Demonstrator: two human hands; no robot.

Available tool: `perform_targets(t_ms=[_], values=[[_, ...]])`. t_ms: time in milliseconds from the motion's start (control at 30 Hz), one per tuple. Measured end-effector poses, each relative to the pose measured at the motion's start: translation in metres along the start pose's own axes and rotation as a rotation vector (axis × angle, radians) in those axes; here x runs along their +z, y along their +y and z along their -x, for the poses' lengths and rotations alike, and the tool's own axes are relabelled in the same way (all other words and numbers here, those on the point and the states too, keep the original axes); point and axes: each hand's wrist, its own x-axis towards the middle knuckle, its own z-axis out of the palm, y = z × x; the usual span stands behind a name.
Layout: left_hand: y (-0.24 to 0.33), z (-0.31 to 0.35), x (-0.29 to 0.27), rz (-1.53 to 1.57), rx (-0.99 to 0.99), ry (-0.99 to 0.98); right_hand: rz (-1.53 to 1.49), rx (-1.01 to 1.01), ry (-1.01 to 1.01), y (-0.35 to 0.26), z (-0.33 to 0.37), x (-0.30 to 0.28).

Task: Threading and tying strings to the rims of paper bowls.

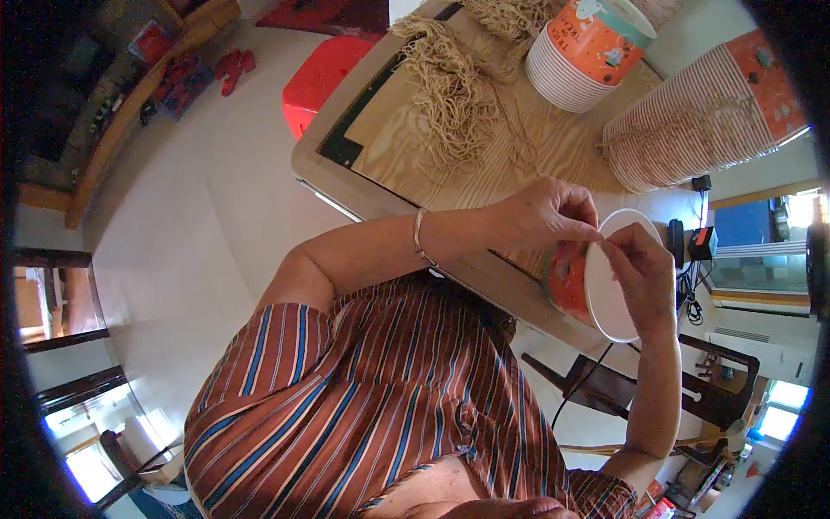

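Observation:
An orange paper cup (pixel 605 298) with a white inside lies tilted on its side at the near edge of a wooden table (pixel 406 138), its mouth facing me. My left hand (pixel 545 214), with a bracelet on the wrist, reaches over the cup's top and pinches at the rim. My right hand (pixel 641 268) comes up from the lower right, and its fingertips meet the left hand's at the same spot on the rim. Whether a thread is pinched between the fingers is too small to tell.
A pile of beige strings (pixel 450 95) lies on the table beyond my hands. Two long stacks of orange paper cups (pixel 588 52) (pixel 705 121) lie at the back right. A red stool (pixel 324 78) stands to the left, a dark wooden chair (pixel 692 389) at the lower right.

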Motion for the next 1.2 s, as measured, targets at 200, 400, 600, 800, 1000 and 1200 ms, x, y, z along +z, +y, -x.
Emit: perform_targets(t_ms=[200,400,600,800,1000,1200], values=[[-0.005,0.001,-0.005,-0.106,0.100,-0.040,-0.037,-0.056,0.025,0.001,-0.001,0.000],[-0.012,0.001,-0.012,-0.107,0.166,-0.118,0.016,-0.077,0.031,0.000,-0.002,0.003],[-0.012,0.004,-0.016,-0.106,0.124,-0.160,0.044,-0.091,0.042,0.002,0.000,0.004],[-0.012,0.012,-0.016,-0.145,0.107,-0.085,0.067,-0.090,0.053,0.005,0.003,0.008],[-0.023,0.024,-0.010,-0.121,0.180,0.018,0.209,-0.194,0.092,-0.009,0.010,0.013],[-0.021,0.032,0.009,-0.207,0.162,0.146,0.295,-0.329,0.241,-0.015,0.012,0.019]])
